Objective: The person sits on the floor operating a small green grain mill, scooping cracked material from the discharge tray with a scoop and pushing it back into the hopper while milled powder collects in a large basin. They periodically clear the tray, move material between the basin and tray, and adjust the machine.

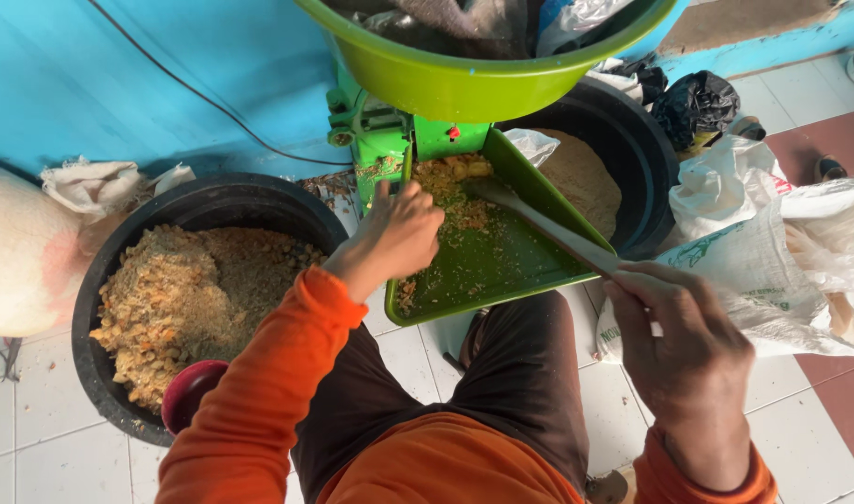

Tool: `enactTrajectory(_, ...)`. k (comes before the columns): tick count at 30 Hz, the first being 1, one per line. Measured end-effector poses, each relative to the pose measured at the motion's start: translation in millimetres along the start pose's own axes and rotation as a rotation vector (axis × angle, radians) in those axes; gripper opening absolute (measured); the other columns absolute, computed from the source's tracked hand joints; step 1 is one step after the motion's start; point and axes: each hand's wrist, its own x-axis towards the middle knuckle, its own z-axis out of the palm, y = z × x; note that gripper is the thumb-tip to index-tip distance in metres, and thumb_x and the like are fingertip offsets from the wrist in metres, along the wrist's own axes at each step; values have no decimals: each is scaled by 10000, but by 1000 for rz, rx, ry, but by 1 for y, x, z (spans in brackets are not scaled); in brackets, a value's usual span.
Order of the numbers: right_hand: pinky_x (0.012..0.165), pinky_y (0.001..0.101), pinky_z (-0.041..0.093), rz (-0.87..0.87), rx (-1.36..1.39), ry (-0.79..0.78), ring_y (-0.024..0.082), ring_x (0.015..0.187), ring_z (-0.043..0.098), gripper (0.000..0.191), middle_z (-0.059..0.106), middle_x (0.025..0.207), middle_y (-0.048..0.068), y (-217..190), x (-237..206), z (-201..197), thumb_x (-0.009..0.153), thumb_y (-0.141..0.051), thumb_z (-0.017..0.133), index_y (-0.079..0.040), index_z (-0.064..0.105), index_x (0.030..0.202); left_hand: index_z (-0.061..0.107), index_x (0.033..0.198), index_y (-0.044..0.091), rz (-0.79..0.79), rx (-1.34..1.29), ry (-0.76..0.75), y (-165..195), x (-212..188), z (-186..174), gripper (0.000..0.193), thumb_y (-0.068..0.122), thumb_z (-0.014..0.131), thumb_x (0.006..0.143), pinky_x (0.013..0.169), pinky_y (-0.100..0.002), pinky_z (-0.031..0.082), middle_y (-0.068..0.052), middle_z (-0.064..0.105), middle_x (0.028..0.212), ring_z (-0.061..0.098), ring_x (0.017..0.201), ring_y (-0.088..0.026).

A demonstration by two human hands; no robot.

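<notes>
Up at the far end of the green tray [530, 201], right by the grinder's mouth [390, 149], sits a heap of crumbly yellow-brown feed [450, 182]. Left hand [394, 238] is bunched over it, pushing; right hand [684, 341] is clamped on a long stick [539, 224] poking the pile. Looks like the feeding step, so more mix from the black tub [105, 271] probably comes next.

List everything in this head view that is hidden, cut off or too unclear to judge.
- Green plastic basin: top cut off by the frame's upper edge; its contents are unclear.
- Green grinding machine: mostly covered by the basin.
- Left hand: fingertips buried in crumbly yellow mash on the green metal tray; grip unclear.
- Long pale stick: rear end hidden inside the right hand.
- Rear black tub: partly hidden behind the tray and basin.
</notes>
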Motion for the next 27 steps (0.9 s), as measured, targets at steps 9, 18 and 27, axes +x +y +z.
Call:
enactTrajectory(9,876,363,606,-145,38,-5,268,994,731,155,735,1105,111,-8,29,22,956,17,786,-10,671,1058,725,976,56,-61,44,-20,-15,24,13,221,227,642,865,1043,-646,361,-104,712,1066,573,1177,-289)
enactTrajectory(18,868,383,588,-165,42,-44,294,977,713,143,725,1076,129,-13,35,32,932,24,770,8,675,1038,722,1111,44,-66,-5,41,-13,21,14,354,195,655,798,972,-615,390,-103,708,1157,559,1186,-310)
enactTrajectory(27,883,381,589,-178,48,-52,277,994,715,157,731,1099,115,-4,28,46,920,27,766,0,675,1046,715,1140,58,-103,0,-38,-9,18,5,347,204,646,833,1026,-623,376,-79,695,1225,546,1263,-297)
